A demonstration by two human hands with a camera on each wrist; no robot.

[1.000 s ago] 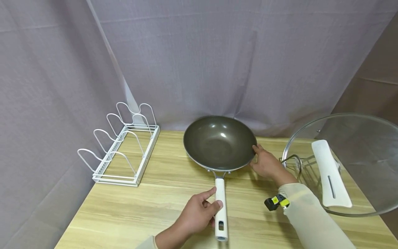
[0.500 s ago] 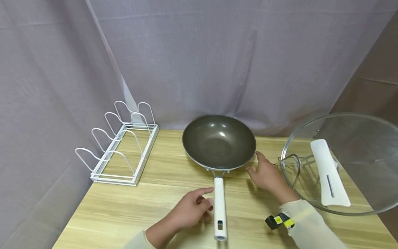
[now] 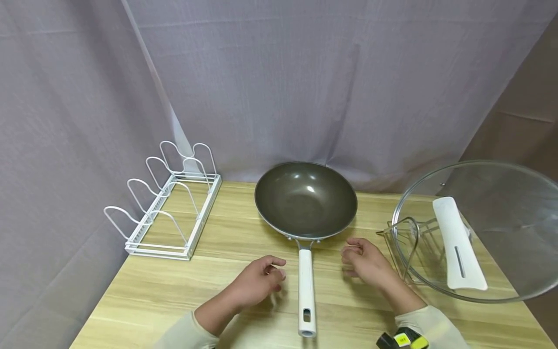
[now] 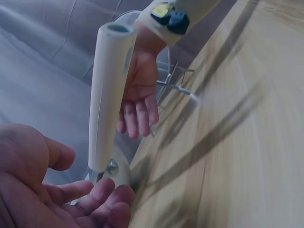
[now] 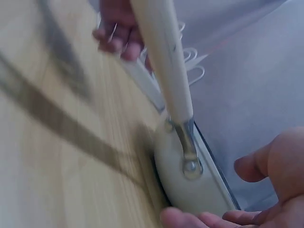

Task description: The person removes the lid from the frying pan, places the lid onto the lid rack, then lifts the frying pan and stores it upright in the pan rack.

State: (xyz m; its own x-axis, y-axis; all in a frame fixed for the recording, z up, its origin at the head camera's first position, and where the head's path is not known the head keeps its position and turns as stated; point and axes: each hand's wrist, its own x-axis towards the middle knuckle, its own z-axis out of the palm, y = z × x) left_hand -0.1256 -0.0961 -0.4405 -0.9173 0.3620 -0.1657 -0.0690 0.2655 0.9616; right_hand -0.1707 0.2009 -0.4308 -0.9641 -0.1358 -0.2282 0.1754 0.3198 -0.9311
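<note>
A dark-lined wok [image 3: 306, 201] sits on the wooden table, its white handle [image 3: 306, 295] pointing toward me. To the left of the handle my left hand [image 3: 257, 283] hovers with loosely bent fingers, holding nothing. My right hand [image 3: 368, 264] is on the other side, below the wok's right edge, relaxed and apart from it. Seen from the left wrist, the handle [image 4: 108, 99] rises between both hands. The right wrist view shows the wok's pale outer wall [image 5: 187, 171] and the riveted metal joint of the handle, with the right hand's fingers near the wall.
A white wire rack [image 3: 174, 213] with several upright loops stands at the left. At the right, a large glass lid [image 3: 501, 218] with a white grip [image 3: 459, 245] leans in a metal wire stand [image 3: 410, 247]. Grey curtains [image 3: 279, 87] hang behind the table.
My left hand has let go of the wok's handle and drawn back to the left. My right hand has left the wok's rim and moved down toward me. The wok stays in place.
</note>
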